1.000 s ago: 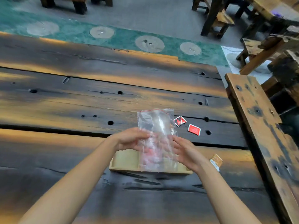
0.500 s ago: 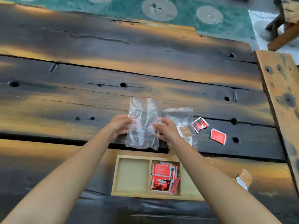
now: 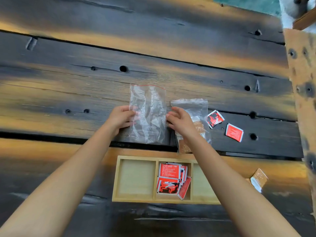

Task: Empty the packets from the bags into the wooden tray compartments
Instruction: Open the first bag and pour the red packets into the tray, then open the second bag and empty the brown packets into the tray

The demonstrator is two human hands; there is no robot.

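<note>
Clear plastic is what our left hand [image 3: 121,119] grips: its fingers curl round the left edge of the empty bag [image 3: 147,117]. The bag lies flat on the counter [image 3: 68,93] beyond the wooden tray [image 3: 136,198], its red-lined mouth pointing away from us. Nothing shows inside it, so we judge it is being laid aside there, out of the tray's way.

Our right hand [image 3: 181,123] has its loosely bent fingers at the bag's right edge; we cannot tell whether it pinches the plastic or only touches it. Partly under that hand lies the second bag [image 3: 196,106], with brown packets [image 3: 184,147] inside, so we take it as the next one to empty. Past it, two loose red packets [image 3: 215,118] lie on the counter.

In the tray, the left compartment [image 3: 136,177] shows bare wood. The middle compartment holds a pile of red packets [image 3: 169,178]. The right compartment [image 3: 201,182] is partly hidden by our forearm, and what shows of it is bare. A single brown packet [image 3: 259,179] lies on the counter to the right of the tray.
</note>
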